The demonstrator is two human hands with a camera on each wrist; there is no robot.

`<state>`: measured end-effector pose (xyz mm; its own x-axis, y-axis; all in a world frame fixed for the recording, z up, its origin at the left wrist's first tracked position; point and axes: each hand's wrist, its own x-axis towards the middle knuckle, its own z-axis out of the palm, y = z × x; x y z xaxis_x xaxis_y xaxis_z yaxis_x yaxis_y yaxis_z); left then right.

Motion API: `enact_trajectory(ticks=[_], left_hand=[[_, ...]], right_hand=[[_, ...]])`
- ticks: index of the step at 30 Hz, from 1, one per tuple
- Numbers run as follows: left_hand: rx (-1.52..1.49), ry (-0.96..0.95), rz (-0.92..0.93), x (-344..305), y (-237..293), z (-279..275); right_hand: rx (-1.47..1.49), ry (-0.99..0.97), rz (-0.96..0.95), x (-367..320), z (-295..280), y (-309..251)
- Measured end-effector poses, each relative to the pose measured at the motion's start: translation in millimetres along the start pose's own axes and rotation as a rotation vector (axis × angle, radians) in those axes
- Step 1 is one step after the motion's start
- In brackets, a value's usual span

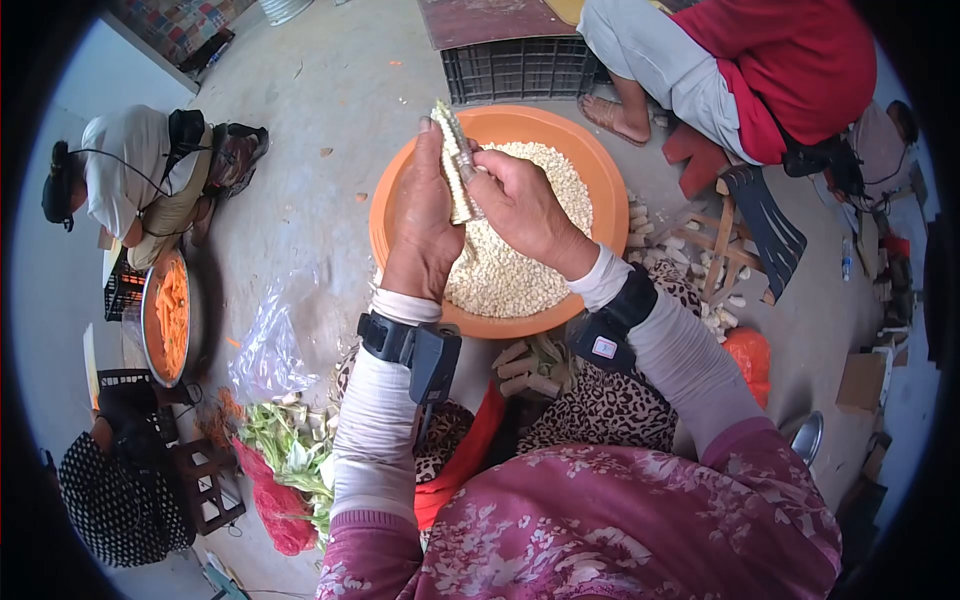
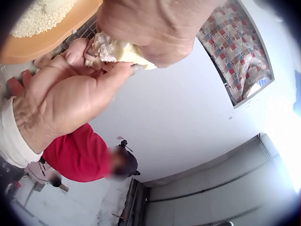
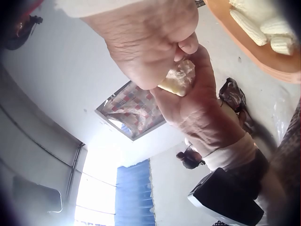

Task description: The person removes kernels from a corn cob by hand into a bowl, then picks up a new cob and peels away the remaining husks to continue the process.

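Note:
A pale corn cob (image 1: 452, 150), with rows of kernels on it, stands upright but slightly tilted over an orange basin (image 1: 610, 200) of loose white kernels (image 1: 515, 270). My left hand (image 1: 425, 210) grips the cob from its left side. From the right, my right hand (image 1: 530, 205) has its fingers curled against the cob, thumb on it. The wrist views show a broken cob end (image 2: 115, 49) (image 3: 181, 77) between my left hand (image 2: 150, 33) (image 3: 197, 108) and right hand (image 2: 70, 94) (image 3: 146, 42). Several cobs (image 3: 247, 27) lie in the basin in the right wrist view.
Bare cobs (image 1: 525, 375) lie below the basin and at its right. A black crate (image 1: 520, 70) stands beyond it. A person in red (image 1: 780, 70) sits at upper right, two others at left, near a bowl of orange pieces (image 1: 172, 315). Clear plastic (image 1: 270, 350) lies lower left.

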<state>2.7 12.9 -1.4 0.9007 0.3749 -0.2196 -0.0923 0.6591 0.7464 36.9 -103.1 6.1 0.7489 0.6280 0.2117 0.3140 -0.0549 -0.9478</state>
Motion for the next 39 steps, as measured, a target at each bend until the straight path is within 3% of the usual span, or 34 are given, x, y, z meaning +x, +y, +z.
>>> enact_trajectory(ticks=[5,7,11,17,24,30,32,35,37,39], left_hand=[[0.001,-0.021,-0.008,0,0,-1],[0.007,-0.023,-0.017,0,0,-1],[-0.052,0.01,0.009,-1,0,0],[0.022,0.049,-0.007,-5,1,4],[0.208,0.088,-0.004,-9,2,12],[0.29,0.088,0.024,-11,-3,16],[0.29,0.059,-0.03,-13,-6,17],[0.285,0.032,-0.07,-12,-9,16],[0.322,0.038,-0.036,-12,-9,17],[0.337,0.037,-0.043,-12,-9,15]], right_hand=[[-0.109,0.095,-0.024,-2,5,3],[-0.145,0.209,-0.125,-2,8,11],[-0.147,0.203,-0.109,-1,6,10],[0.032,0.257,-0.11,11,-4,24],[-0.069,0.205,-0.075,11,-17,15],[0.312,0.23,-0.052,15,-6,27],[0.332,0.092,-0.036,12,-7,18],[0.279,-0.025,0.134,7,-14,1],[0.242,-0.055,0.088,7,-12,6],[0.169,0.04,0.032,8,-10,9]])
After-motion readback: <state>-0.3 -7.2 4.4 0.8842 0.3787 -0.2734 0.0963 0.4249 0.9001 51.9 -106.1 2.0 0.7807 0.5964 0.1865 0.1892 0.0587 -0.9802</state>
